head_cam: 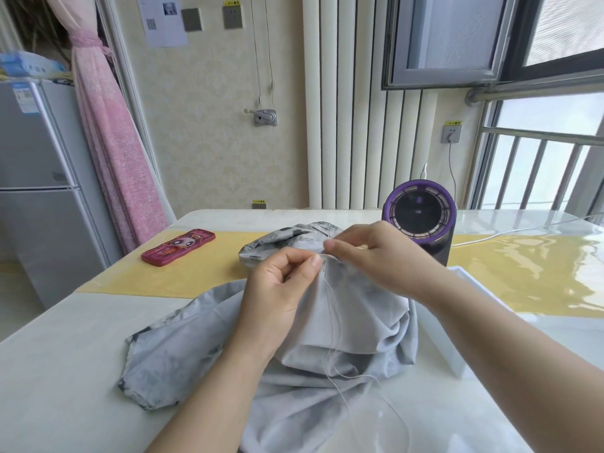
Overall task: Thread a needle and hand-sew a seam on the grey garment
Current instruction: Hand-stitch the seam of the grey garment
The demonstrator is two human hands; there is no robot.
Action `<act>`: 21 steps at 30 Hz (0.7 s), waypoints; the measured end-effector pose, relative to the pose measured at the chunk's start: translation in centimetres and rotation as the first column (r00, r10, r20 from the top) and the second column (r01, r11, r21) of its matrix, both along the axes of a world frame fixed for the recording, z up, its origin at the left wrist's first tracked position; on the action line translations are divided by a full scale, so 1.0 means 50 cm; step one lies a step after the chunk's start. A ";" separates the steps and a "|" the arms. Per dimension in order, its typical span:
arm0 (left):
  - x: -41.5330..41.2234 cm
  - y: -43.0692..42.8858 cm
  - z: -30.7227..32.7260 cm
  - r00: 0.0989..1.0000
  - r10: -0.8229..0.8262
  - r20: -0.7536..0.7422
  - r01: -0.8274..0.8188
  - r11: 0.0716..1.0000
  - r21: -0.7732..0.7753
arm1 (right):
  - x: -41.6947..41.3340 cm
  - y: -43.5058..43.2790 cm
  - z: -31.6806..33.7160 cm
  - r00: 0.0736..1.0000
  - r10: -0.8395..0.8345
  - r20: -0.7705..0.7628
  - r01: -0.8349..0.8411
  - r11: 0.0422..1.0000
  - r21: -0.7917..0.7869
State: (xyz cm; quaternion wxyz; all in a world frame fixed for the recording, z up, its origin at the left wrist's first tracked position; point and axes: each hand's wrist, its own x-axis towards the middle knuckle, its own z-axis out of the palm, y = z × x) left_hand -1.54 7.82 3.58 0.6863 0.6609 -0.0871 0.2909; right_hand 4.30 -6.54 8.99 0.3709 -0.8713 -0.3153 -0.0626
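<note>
The grey garment (343, 322) is bunched up on the white table (65, 354), lifted at its middle by both hands. My left hand (277, 289) pinches the raised fold of cloth between thumb and curled fingers. My right hand (376, 253) comes in from the right, and its fingers pinch the same fold at the top edge, where a thin needle seems to sit, too small to tell surely. A white thread (333, 348) runs down from that spot over the cloth and loops onto the table near me.
A red phone case (178, 247) lies on the yellow table runner (183, 273) to the left. A purple-rimmed black fan (420, 214) stands behind my right hand with a white cable. A white box edge (457, 322) sits under my right forearm.
</note>
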 end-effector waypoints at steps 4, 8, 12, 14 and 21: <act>-0.001 0.006 0.000 1.000 -0.027 -0.006 0.027 1.000 0.008 | -0.017 0.008 0.017 0.973 0.124 -0.194 -0.082 0.974 0.210; 0.001 0.015 -0.002 0.999 -0.007 -0.049 0.006 1.000 -0.028 | -0.008 0.009 0.030 0.954 0.096 -0.282 0.052 0.878 0.476; 0.004 0.018 -0.002 0.997 0.010 -0.073 -0.014 0.999 -0.053 | -0.011 0.004 0.060 0.631 0.611 -0.479 0.185 0.481 0.857; 0.005 0.018 -0.002 0.997 -0.003 -0.080 -0.002 0.998 -0.064 | -0.006 0.000 0.060 0.787 0.492 -0.372 -0.014 0.617 0.787; 0.003 0.016 0.001 0.996 -0.009 -0.089 0.003 0.998 -0.065 | 0.022 -0.018 0.062 0.982 0.053 0.181 -0.034 0.994 -0.104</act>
